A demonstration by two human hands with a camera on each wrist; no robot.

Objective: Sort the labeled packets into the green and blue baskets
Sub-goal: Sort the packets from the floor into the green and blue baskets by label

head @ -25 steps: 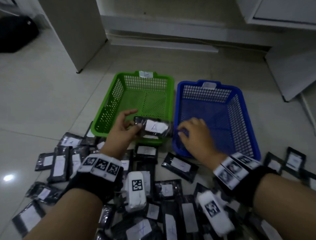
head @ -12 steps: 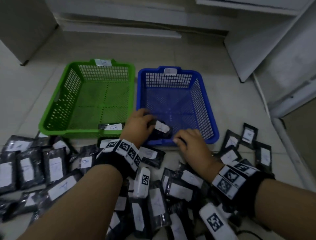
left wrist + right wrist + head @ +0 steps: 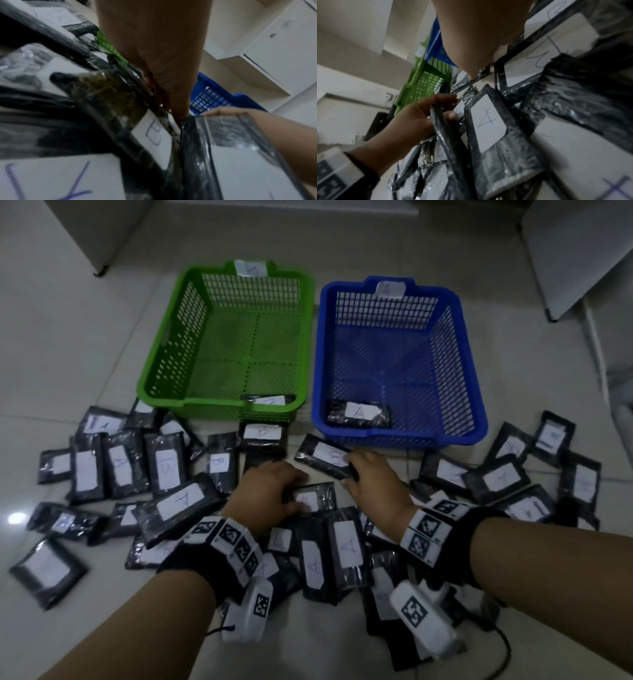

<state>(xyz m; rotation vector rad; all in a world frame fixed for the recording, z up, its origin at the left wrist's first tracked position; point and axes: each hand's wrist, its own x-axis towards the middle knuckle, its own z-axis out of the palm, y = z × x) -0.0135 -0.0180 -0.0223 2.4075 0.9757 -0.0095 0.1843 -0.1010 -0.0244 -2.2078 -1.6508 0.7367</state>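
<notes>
Head view: the green basket [image 3: 164,344] and the blue basket [image 3: 462,364] stand side by side on the tiled floor [image 3: 68,320], green on the left. One packet marked A [image 3: 358,414] lies flat at the near edge inside the blue basket, and one packet [image 3: 269,399] lies at the near right corner inside the green one. A loose pile of black packets [image 3: 168,467] with white labels spreads across the floor near both baskets. The left hand [image 3: 270,491] curls over a packet [image 3: 313,496] in the middle of the pile, fingers and thumb gripping its left end. The right hand [image 3: 371,477] pinches the near end of a packet marked B [image 3: 323,457] lying just near the blue basket.

Left wrist view: the left hand [image 3: 154,60] reaches down, fingertips closed on the black packet with a B label [image 3: 154,134], its end tilted up off the pile.

Right wrist view: the right hand [image 3: 479,33] has its fingertips on a packet edge; how tightly it pinches I cannot tell here. The left hand [image 3: 423,115] shows beyond, thumb and fingers clamped on its packet's edge [image 3: 440,121]
</notes>
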